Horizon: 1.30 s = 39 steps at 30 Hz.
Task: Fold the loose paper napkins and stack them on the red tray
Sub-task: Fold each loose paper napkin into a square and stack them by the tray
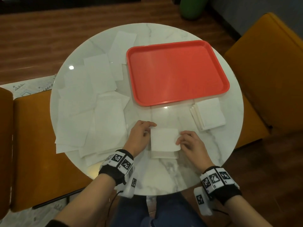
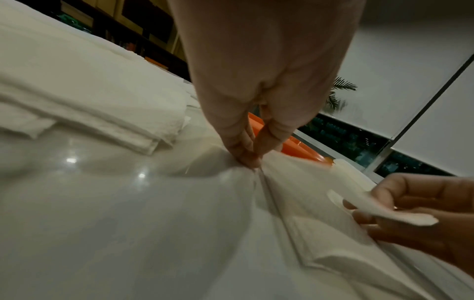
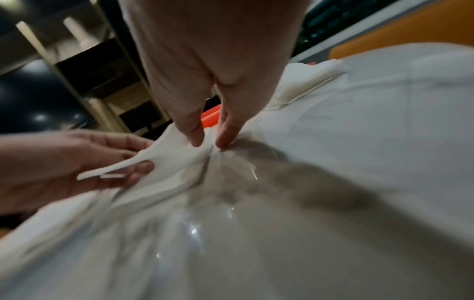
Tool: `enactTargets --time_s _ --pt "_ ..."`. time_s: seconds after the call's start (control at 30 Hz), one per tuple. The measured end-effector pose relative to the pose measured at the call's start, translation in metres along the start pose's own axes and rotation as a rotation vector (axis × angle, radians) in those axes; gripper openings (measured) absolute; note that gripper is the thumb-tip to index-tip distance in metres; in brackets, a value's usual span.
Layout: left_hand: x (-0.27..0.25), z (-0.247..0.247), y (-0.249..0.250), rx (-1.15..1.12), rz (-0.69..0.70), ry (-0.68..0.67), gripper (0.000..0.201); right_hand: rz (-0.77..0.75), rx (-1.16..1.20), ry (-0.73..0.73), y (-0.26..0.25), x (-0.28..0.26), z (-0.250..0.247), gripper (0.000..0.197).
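The head view looks steeply down from above the person's lap onto the whole round tabletop (image 1: 180, 174), taking in both forearms, the red tray (image 1: 177, 71) at the far side and the chairs around.

The left wrist view sits low, just above the tabletop (image 2: 102, 223), and looks along the left hand (image 2: 256, 71) toward its fingers (image 2: 246, 154), very close.

The right wrist view is equally low and close, looking along the right hand (image 3: 205, 60) across the tabletop (image 3: 359, 142); it is blurred.

All three views share the folded napkin (image 1: 164, 139) between the hands. Each wrist view also catches the opposite hand at its edge and a sliver of the tray.
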<state>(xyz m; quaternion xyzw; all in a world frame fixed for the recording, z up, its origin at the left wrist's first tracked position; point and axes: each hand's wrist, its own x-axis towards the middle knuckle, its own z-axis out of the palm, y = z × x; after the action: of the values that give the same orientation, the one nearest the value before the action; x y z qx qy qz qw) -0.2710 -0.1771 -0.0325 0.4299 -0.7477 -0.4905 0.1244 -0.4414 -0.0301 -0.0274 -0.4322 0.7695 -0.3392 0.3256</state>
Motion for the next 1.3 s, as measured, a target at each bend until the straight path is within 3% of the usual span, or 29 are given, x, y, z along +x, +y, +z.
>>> enactTargets --time_s 0.17,0.23,0.33,0.43,0.6,0.8,1.0,1.2,1.3 --pt "-0.010 -0.009 0.017 -0.006 0.094 0.100 0.035 0.045 0.138 0.016 -0.009 0.007 -0.004 0.023" --pt "-0.017 -0.011 0.022 0.090 0.131 0.056 0.049 0.055 0.176 0.016 -0.009 0.008 -0.005 0.021" --pt "-0.026 -0.011 0.011 0.392 0.061 -0.088 0.083 0.050 0.186 0.003 -0.008 0.010 -0.006 0.020" --pt "-0.028 -0.006 -0.008 0.485 -0.002 -0.077 0.094 0.005 0.130 -0.026 -0.007 0.006 -0.005 0.022" --pt "-0.025 -0.001 -0.020 0.466 -0.011 -0.037 0.090 -0.131 -0.137 -0.073 -0.001 0.000 -0.002 0.019" --pt "-0.029 -0.003 -0.023 0.547 0.137 -0.033 0.066 -0.233 -0.340 -0.090 0.010 0.000 0.004 0.016" --pt "-0.027 -0.003 -0.023 0.614 0.134 -0.058 0.049 -0.253 -0.357 -0.097 0.015 0.000 0.007 0.019" --pt "-0.025 -0.004 -0.022 0.644 0.118 -0.074 0.054 -0.274 -0.242 -0.095 0.008 -0.006 -0.001 0.012" --pt "-0.028 -0.004 -0.022 0.645 0.118 -0.095 0.052 -0.175 -0.331 -0.185 0.007 -0.003 0.000 0.018"
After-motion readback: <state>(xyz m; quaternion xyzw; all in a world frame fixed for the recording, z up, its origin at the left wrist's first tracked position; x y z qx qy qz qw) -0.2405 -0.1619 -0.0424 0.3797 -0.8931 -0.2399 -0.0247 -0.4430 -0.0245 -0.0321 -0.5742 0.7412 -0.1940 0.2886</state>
